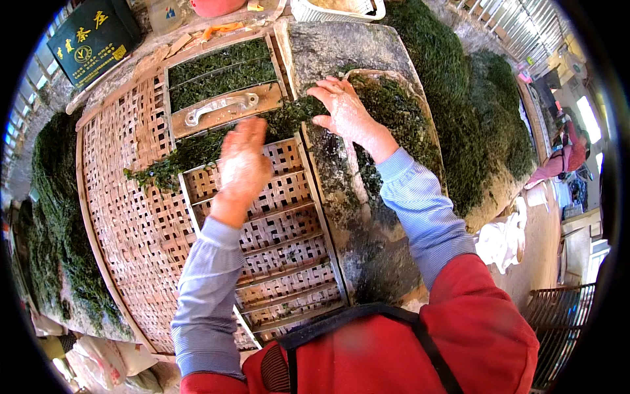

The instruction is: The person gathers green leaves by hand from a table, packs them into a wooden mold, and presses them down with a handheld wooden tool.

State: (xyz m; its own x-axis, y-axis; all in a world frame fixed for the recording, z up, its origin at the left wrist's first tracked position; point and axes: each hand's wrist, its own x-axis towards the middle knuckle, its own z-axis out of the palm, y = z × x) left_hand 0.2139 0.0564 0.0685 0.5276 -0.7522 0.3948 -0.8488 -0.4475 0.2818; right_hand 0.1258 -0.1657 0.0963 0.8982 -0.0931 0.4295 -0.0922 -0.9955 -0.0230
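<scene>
My left hand, slightly blurred, hovers over the slatted wooden frame, its fingers stretched out and holding nothing. To the right, my right hand has its fingers spread beside a pile of dark green leafy bits. A strip of the same green bits runs across the frame between the hands. Just beyond it lies a wooden board with a pale metal handle, which neither hand grips. Green bits fill the frame's far slots, while bare woven mat shows through the near ones.
A wide woven bamboo mat lies under the frame. Big green heaps rise at the right and left. Toward the back are a dark green box and a white basket. A person is at far right.
</scene>
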